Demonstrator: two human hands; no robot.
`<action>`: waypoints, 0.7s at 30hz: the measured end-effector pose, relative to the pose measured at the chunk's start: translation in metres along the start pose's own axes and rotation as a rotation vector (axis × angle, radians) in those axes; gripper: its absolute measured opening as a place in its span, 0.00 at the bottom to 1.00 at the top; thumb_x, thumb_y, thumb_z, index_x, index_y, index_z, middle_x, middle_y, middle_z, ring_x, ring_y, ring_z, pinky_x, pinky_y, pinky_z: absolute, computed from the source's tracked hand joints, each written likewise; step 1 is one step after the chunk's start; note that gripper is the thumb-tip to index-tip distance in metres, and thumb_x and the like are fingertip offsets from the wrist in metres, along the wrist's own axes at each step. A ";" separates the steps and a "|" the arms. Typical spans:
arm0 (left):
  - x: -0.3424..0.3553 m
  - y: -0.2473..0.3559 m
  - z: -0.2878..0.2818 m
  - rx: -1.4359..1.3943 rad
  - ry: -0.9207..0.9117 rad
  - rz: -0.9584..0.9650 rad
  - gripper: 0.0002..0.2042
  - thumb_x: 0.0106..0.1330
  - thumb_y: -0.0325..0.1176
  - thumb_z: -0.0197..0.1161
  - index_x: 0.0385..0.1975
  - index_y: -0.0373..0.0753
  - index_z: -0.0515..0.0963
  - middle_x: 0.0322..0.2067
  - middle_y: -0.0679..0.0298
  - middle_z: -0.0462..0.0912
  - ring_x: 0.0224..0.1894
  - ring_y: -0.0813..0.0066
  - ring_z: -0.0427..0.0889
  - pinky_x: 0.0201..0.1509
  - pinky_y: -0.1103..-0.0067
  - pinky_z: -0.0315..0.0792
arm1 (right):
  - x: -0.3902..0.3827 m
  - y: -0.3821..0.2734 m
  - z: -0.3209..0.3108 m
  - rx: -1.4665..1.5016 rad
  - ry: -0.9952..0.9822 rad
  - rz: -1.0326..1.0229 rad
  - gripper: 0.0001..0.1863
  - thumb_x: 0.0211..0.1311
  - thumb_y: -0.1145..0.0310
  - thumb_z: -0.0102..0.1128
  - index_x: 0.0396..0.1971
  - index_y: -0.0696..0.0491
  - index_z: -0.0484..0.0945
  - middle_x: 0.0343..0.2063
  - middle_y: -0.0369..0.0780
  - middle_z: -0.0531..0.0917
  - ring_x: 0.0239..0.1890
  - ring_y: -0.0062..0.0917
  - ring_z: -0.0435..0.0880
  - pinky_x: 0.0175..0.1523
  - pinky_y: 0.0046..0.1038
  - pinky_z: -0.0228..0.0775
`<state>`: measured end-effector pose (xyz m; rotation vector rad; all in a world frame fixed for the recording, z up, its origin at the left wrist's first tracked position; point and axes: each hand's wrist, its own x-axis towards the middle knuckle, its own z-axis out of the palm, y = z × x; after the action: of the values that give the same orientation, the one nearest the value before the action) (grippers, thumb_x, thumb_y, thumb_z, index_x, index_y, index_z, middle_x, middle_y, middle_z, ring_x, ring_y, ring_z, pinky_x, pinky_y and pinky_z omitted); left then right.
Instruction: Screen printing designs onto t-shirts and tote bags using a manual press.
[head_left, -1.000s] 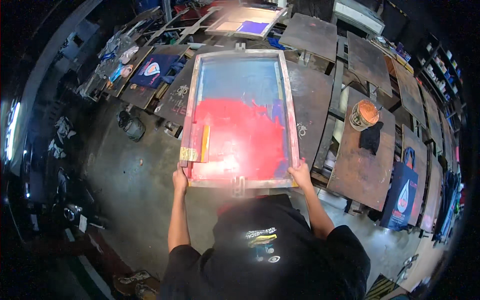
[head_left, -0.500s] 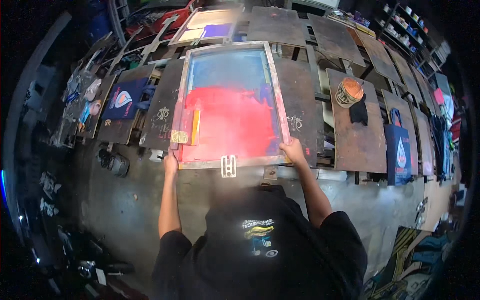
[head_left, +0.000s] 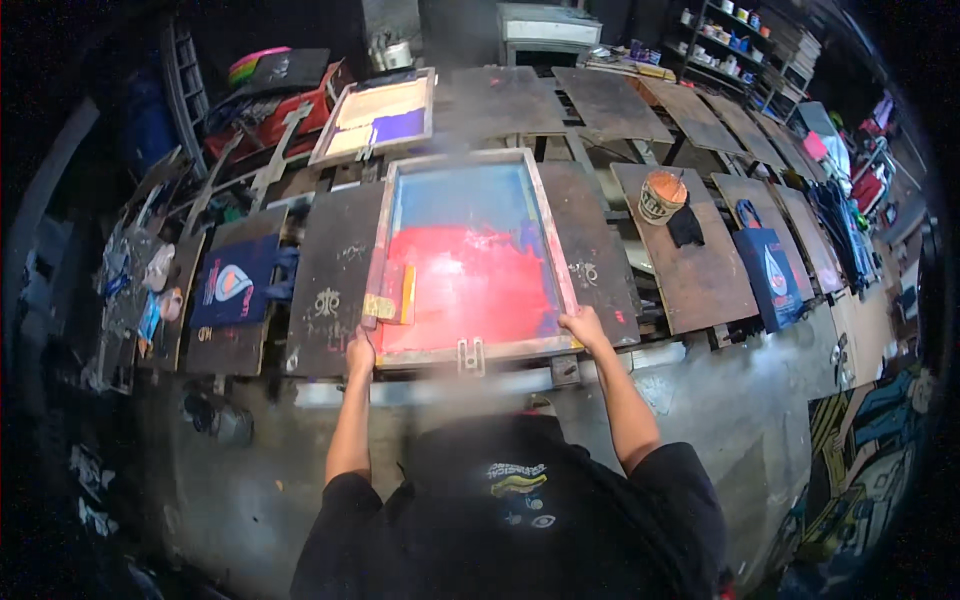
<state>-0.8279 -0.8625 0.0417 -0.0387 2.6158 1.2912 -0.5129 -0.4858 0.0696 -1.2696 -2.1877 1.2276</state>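
Note:
My two hands grip a wooden-framed printing screen (head_left: 470, 200) over a dark board (head_left: 335, 250). Its mesh is bluish at the far end and coated with red-pink ink in the middle and near part. My left hand (head_left: 361, 352) is closed on the near left corner. My right hand (head_left: 583, 328) is wrapped round the right rail near its near end. A squeegee (head_left: 398, 295) with a yellow-orange strip lies inside along the left rail, just above my left hand. At the middle of the near rail is a metal bracket (head_left: 471, 357). Whether the screen touches the board is unclear.
Left of the screen, a navy printed tote bag (head_left: 232, 283) lies on a board. To the right stand an ink bucket (head_left: 662, 197) with a black cloth (head_left: 686, 228), and another navy bag (head_left: 772, 270). A second screen (head_left: 375, 115) is at the far left.
My view has shifted, so the boards appear lower in the picture. The screen has come down nearer the board and away from me, still held by both hands.

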 end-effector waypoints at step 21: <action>0.008 -0.018 -0.007 0.191 -0.116 0.302 0.24 0.70 0.43 0.45 0.30 0.25 0.81 0.33 0.34 0.79 0.43 0.37 0.79 0.49 0.56 0.69 | -0.025 -0.038 0.014 -0.573 0.033 0.038 0.31 0.52 0.52 0.66 0.45 0.66 0.76 0.45 0.60 0.78 0.50 0.51 0.78 0.55 0.43 0.72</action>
<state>-0.8348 -0.8788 0.0298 0.4643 2.7035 1.0821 -0.5288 -0.5221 0.0955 -1.5205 -2.6002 0.5893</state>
